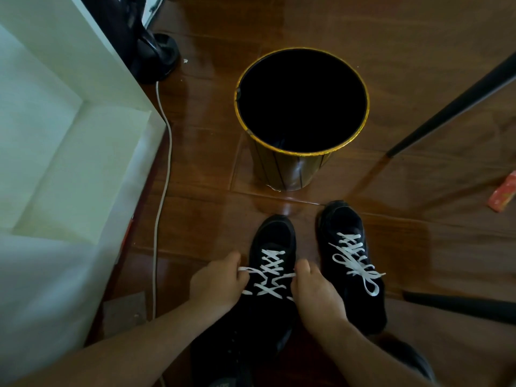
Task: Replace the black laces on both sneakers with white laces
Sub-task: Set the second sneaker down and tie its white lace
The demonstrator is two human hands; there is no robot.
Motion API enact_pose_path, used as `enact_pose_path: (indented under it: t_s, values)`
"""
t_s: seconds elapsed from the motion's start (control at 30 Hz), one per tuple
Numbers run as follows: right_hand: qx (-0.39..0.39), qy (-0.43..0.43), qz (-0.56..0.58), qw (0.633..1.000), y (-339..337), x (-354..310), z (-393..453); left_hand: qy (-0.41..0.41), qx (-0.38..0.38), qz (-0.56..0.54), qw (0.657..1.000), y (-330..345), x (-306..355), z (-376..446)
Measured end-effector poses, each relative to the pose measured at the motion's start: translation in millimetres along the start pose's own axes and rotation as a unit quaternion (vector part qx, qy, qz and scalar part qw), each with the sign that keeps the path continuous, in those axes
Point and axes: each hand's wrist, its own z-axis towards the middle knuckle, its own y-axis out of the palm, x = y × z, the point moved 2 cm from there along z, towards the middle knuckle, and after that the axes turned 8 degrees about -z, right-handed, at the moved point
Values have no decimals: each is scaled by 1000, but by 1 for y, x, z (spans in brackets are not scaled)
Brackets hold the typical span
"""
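Two black sneakers are set side by side on the wooden floor. The right sneaker is already laced in white and tied in a bow. On the left sneaker, the white lace is pinched at either end by the left hand and the right hand, held apart. The lace is judged soft, light and limp, best gripped near its tips. A bin stands beyond, and a white cable runs along the left; neither obstructs.
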Motion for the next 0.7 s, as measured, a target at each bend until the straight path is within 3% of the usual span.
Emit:
enact_pose_path:
  t_s: [0.07, 0.13, 0.2, 0.27, 0.33, 0.5, 0.7]
  values:
    - [11, -9, -28, 1000, -3, -2, -4, 31, 5, 46, 998, -2, 5, -3]
    - [27, 31, 60, 997, -4, -2, -6, 26, -15, 10, 1000, 2, 5, -5]
    - [27, 102, 201, 974, -3, -2, -7, -18, -55, -115, 992, 6, -5, -3]
    - [-4, 179, 326, 928, -2, -2, -7, -66, -91, -259, 959, 10, -17, -4]
    - [-43, 198, 391, 898, 3, -1, -7, -67, -100, -324, 938, 17, -23, -8]
    - [-100, 124, 359, 920, 7, 7, -7, 12, -98, -343, 934, 18, -18, -18]
    - [-118, 68, 268, 954, 4, 11, -1, 107, -82, -216, 967, 20, -15, -13]
